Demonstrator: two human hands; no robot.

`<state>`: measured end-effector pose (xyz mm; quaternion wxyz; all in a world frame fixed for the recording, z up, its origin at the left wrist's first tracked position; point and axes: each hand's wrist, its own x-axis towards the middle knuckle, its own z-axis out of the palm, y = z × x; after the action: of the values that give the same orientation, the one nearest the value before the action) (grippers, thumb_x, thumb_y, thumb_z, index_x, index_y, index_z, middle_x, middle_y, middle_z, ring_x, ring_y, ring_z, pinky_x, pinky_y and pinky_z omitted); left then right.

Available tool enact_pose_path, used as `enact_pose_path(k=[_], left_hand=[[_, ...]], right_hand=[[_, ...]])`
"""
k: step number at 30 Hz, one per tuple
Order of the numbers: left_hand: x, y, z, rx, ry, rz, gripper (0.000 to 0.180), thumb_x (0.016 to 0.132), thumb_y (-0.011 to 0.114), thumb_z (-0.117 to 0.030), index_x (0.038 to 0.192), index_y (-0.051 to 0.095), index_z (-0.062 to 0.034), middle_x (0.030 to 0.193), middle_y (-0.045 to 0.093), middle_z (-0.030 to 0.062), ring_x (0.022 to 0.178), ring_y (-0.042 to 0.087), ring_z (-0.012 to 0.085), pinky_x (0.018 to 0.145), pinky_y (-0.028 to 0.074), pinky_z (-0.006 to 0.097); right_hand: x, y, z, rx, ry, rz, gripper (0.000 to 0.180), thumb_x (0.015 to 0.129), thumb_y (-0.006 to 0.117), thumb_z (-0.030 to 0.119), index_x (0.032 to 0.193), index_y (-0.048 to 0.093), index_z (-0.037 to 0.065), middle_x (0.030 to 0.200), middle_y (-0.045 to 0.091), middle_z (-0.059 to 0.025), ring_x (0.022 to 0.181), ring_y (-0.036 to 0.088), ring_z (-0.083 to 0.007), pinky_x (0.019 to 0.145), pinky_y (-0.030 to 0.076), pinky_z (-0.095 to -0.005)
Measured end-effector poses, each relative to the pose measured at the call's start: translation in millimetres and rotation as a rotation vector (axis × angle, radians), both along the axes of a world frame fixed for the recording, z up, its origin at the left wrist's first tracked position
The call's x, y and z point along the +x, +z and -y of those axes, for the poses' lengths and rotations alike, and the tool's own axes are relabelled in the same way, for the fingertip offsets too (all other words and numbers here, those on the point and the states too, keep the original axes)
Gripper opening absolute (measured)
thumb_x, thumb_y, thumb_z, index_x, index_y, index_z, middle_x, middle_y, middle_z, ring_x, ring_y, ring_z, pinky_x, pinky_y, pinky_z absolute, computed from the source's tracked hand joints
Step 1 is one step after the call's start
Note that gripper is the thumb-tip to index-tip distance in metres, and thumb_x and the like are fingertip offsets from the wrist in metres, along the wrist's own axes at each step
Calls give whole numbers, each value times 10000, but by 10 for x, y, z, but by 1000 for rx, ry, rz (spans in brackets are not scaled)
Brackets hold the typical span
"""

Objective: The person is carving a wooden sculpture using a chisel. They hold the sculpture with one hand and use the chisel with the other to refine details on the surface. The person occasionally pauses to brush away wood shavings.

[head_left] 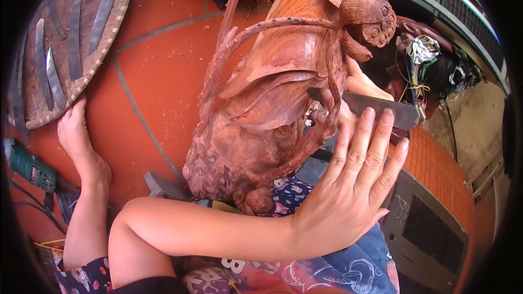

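A large reddish-brown wood carving [256, 103], with stems, leaves and a seed-pod shape, stands tilted before me. My left arm crosses low over my lap. My left hand [348, 185], back upward, has its fingers stretched out and slightly spread, with two fingertips against the face of a dark flat file [384, 110]. Partly hidden behind a carved stem, my right hand [357, 84] grips this file, which lies against the carving's right side. The right forearm is out of sight behind the wood.
A round woven tray [117, 32] with several flat metal blades lies at the upper left, beside my bare foot [76, 125]. A green power tool [32, 169] with cords rests at the left. Wires [419, 76] and dark equipment stand at the right. Wood chips dot the red tiled floor [158, 65].
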<state>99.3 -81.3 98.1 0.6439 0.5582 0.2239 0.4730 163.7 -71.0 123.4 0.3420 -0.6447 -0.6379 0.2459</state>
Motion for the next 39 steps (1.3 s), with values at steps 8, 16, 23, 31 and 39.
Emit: enact_pose_path(k=[8, 16, 23, 31, 39], left_hand=[[-40, 18, 21, 18, -36, -38, 997, 812, 691, -477, 1522, 296, 102, 1565, 244, 400, 1476, 246, 528, 1239, 163, 545], [71, -47, 25, 81, 26, -133, 965, 829, 659, -489, 1510, 318, 104, 1574, 254, 379, 1478, 272, 502, 1236, 171, 550], [169, -16, -34, 85, 54, -99, 984, 808, 689, -483, 1515, 320, 94, 1571, 261, 380, 1473, 261, 523, 1234, 169, 558], [152, -91, -63, 32, 63, -40, 934, 840, 684, -450, 1536, 322, 56, 1538, 269, 424, 1439, 287, 570, 1183, 248, 604], [157, -65, 30, 34, 109, -91, 629, 984, 439, -220, 1510, 320, 104, 1536, 305, 403, 1424, 327, 562, 1194, 277, 564]], right_hand=[[221, 74, -108, -100, 88, 179, 512, 926, 476, 285, 1322, 322, -1, 1347, 239, -217, 1227, 232, -416, 1133, 194, -499], [366, 15, -173, -113, 140, 186, 436, 892, 531, 242, 1225, 387, 0, 1236, 312, -198, 1119, 301, -399, 1088, 258, -481], [150, -3, -33, -41, 52, 61, 371, 862, 578, 205, 1140, 443, 1, 1138, 375, -182, 1025, 362, -384, 1049, 314, -465], [156, -43, -17, -15, 32, 44, 297, 828, 633, 162, 1043, 507, 2, 1027, 448, -164, 917, 431, -366, 1003, 378, -447], [369, 53, -100, -92, 135, 208, 225, 794, 688, 120, 946, 571, 3, 915, 520, -146, 809, 501, -349, 958, 442, -430]])
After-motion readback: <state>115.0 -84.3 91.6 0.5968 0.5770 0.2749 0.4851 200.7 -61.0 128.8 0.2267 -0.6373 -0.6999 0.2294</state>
